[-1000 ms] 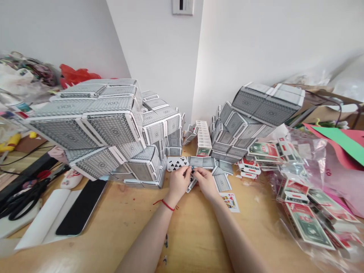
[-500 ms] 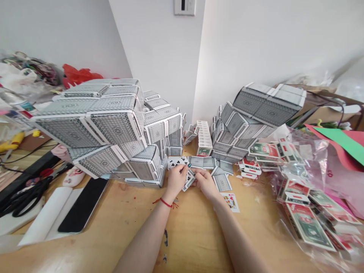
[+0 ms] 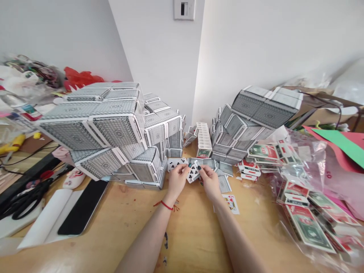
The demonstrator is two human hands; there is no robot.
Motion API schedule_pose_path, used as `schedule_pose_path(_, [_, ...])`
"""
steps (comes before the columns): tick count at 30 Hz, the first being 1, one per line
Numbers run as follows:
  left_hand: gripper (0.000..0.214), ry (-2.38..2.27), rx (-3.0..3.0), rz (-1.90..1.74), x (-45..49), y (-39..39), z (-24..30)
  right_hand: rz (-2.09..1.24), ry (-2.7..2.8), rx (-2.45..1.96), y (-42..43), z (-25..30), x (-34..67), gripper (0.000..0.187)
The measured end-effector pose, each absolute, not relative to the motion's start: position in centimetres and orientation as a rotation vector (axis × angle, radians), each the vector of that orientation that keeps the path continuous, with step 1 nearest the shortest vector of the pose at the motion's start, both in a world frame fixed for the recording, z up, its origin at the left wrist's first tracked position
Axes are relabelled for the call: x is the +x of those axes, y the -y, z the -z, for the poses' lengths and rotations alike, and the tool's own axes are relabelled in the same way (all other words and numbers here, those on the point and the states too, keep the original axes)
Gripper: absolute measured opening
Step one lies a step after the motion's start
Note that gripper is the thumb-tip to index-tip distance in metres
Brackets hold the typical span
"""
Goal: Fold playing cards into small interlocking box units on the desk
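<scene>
Between my two hands is a playing card (image 3: pixel 193 173) with black clubs, its face toward me. My left hand (image 3: pixel 179 180) pinches its left edge, and my right hand (image 3: pixel 210 182) grips its right side near the top. Another clubs card (image 3: pixel 175 163) lies face up just behind my left hand. Cards with grey patterned backs (image 3: pixel 224 183) lie on the table beside and behind my right hand. A face card with red hearts (image 3: pixel 232 204) rests by my right wrist, partly covered by the forearm.
Tall stacks of grey card-covered boxes stand at left (image 3: pixel 113 129) and right (image 3: pixel 250 121). A white row of boxes (image 3: pixel 203 136) sits between them. Card boxes in plastic (image 3: pixel 309 227) lie at right; a black phone (image 3: pixel 83 208) and scissors (image 3: pixel 31 197) at left.
The clubs card has turned more upright between my hands. My right hand has moved up along its right side, and the view has tilted slightly upward.
</scene>
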State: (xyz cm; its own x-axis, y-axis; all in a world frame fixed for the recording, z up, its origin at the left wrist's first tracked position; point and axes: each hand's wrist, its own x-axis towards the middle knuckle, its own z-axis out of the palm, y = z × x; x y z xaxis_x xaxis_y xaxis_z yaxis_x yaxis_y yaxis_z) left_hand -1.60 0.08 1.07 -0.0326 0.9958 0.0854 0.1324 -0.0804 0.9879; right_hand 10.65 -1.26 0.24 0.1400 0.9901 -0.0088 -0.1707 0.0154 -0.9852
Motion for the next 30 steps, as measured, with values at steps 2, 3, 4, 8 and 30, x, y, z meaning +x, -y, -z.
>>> schedule_pose_path(2, [0.024, -1.212, 1.279, -1.211, -1.5, -0.1, -0.8, -1.229, 0.877, -1.054, 1.1, -0.3, 10.8, 0.022])
schedule_pose_path(3, [0.024, -1.195, 1.263, -1.209, -1.5, -0.2, -0.7, -1.263, 0.835, -1.016, 1.0, -0.3, 10.9, 0.023])
schedule_pose_path(4, [0.023, -1.192, 1.26, -1.216, -1.5, -0.2, -0.5, -1.292, 0.814, -0.995, 1.0, -0.2, 10.8, 0.023])
schedule_pose_path(8, [0.021, -1.232, 1.263, -1.309, -1.6, -0.5, -0.1, -1.356, 0.853, -1.014, 1.1, 0.0, 10.6, 0.023])
schedule_pose_path(30, [0.012, -1.216, 1.345, -1.364, -1.0, 0.1, -0.5, -1.361, 0.915, -1.114, 1.9, -0.8, 9.5, 0.025])
